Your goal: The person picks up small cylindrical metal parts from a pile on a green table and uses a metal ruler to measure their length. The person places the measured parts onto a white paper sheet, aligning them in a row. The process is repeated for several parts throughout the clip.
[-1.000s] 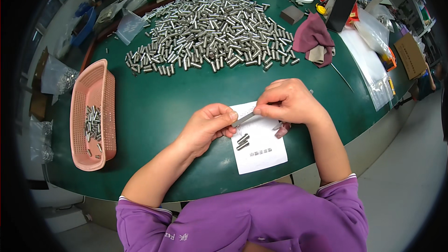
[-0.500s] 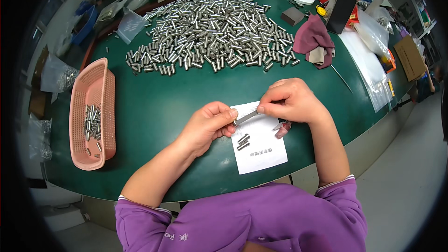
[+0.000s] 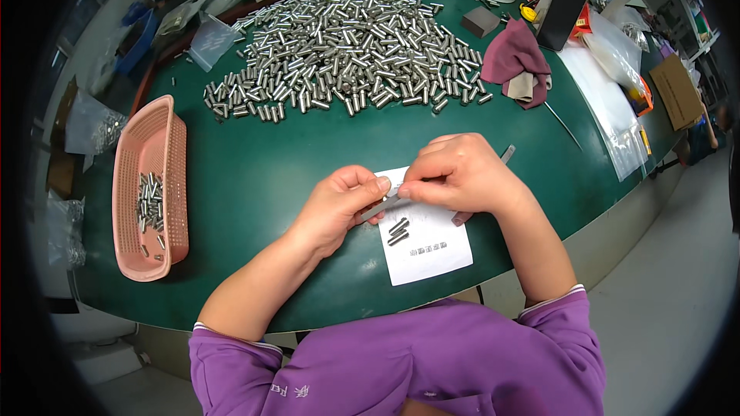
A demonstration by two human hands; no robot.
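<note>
In my left hand [image 3: 343, 204], thumb and fingers are pinched around a small metal piece [image 3: 385, 199], mostly hidden by the fingertips. My right hand [image 3: 455, 173] grips a flat grey metal strip [image 3: 378, 208], file-like in shape. It lies slantwise against the left fingertips, and its other end shows beyond the right knuckles. Beneath both hands is a white printed sheet [image 3: 432, 262], with several short metal pins [image 3: 398, 231] lying on its left part. A dark red wrapped item [image 3: 461, 218] peeks out under the right hand, mostly covered.
A large heap of metal pins [image 3: 347, 54] covers the far part of the green table [image 3: 270, 154]. At left stands a pink basket [image 3: 179, 185] with some pins inside. Farther right are a maroon cloth [image 3: 515, 62], a dark block [image 3: 480, 21], a phone [image 3: 563, 19] and a thin rod [image 3: 563, 125].
My right hand has moved left, closer to the left fingertips. The strip has slid left and down past them, and its far end now shows. The dark red item is more covered.
</note>
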